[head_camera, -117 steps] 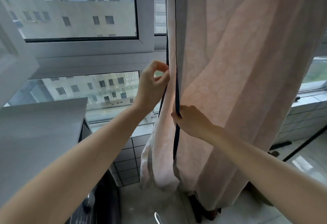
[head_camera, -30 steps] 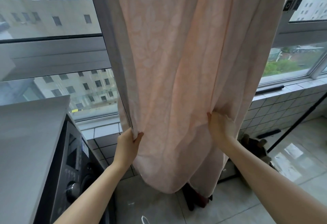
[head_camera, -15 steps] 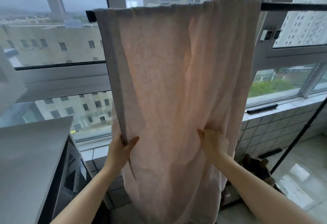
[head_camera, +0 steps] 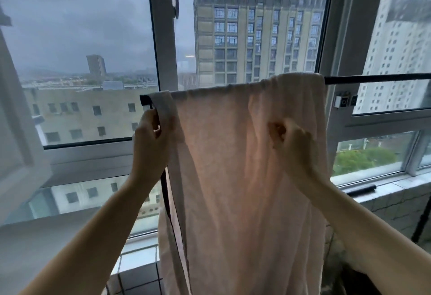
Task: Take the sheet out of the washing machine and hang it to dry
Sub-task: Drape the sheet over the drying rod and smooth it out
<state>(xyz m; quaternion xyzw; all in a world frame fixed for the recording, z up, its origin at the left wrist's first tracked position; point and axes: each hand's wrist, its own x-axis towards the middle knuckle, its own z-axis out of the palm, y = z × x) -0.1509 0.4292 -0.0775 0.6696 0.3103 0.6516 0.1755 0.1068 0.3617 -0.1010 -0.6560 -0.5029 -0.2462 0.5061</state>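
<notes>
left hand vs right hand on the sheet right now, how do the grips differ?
The left hand grips the sheet at its grey-bordered left edge, just under the rod; the right hand pinches a fold further right, within the sheet's width. The left sits slightly higher than the right. Both are raised and hold fabric near the top.

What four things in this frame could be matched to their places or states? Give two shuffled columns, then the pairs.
Things:
1. sheet
2. left hand
3. right hand
4. rod

States:
A. pinches a fold in the middle of the cloth
B. black, bare to the right
C. pink, draped over the bar
D. grips the grey-bordered left edge

Pairs: 1-C, 2-D, 3-A, 4-B
</notes>
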